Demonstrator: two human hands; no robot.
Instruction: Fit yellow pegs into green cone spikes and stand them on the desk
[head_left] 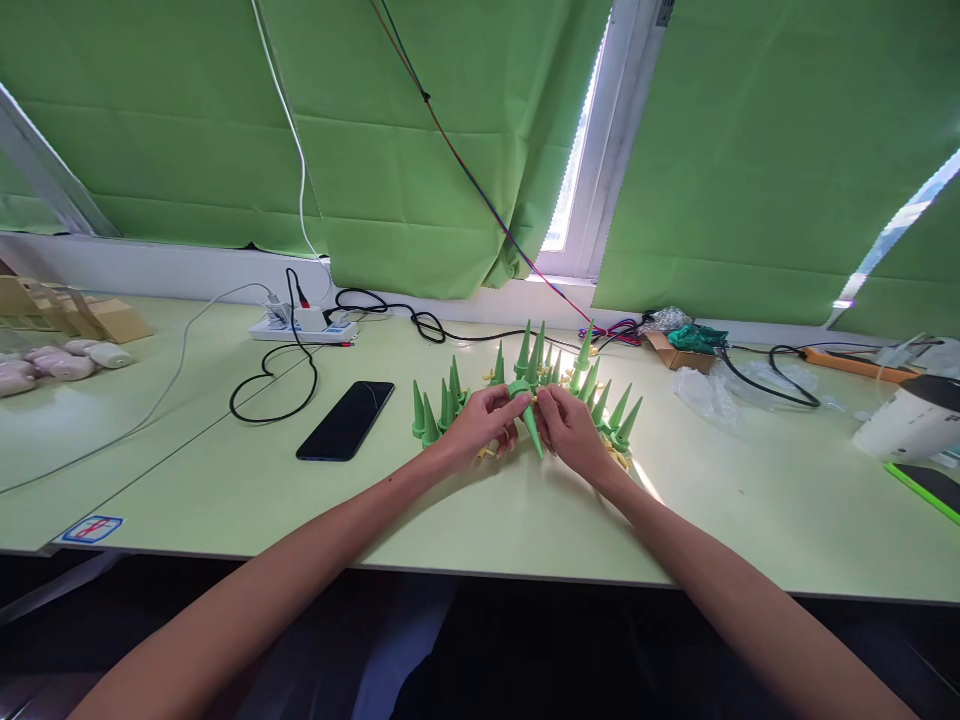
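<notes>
Held cone and its axis relative to the two hands. The cone (532, 430), green and tapering, lies between the left hand (487, 420) and the right hand (568, 425), above the table (487, 530). Its long axis runs from the broad base, on the far side, toward the wearer, with the tip pointing down and slightly to the right. The left fingers are closed on the cone near its base, the thumb lying along the near face. The right fingers are bent inward close against the opposite flank, beside a small yellow piece (534, 399); whether they pinch that piece, the cone or both cannot be told. Both hands are thus about equally near, the left being the one whose grip is plain. The tip projects free below the fingertips. Other cones (538, 350) stand upright in a cluster beyond and to either side.
</notes>
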